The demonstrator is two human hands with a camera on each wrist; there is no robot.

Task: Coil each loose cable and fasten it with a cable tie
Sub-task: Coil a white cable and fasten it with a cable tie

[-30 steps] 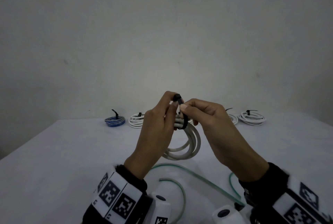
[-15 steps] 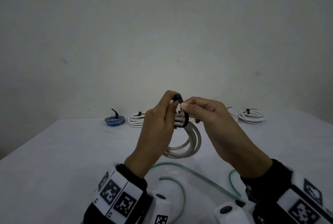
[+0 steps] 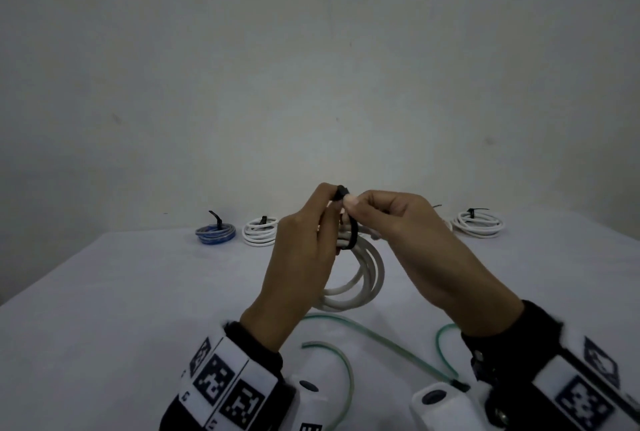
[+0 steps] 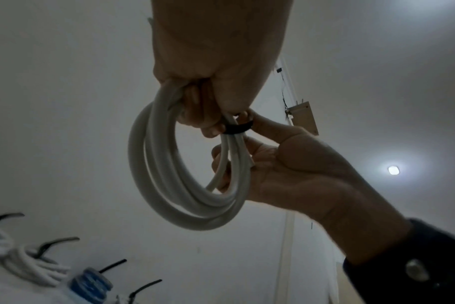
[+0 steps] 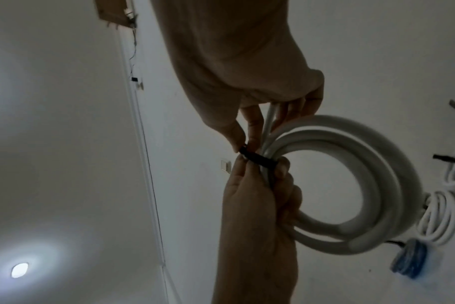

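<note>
Both hands are raised above the table, meeting at the fingertips. The left hand (image 3: 304, 250) grips the white cable coil (image 3: 360, 278), fingers curled round its strands. The right hand (image 3: 412, 240) pinches the black cable tie (image 3: 351, 229) between thumb and forefinger at the coil's top.

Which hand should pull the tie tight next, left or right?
Probably right. The right hand already pinches the black cable tie near its head, above the white coil. The left hand grips the coil's bundled strands beside the tie, so it is better placed to brace.
</note>
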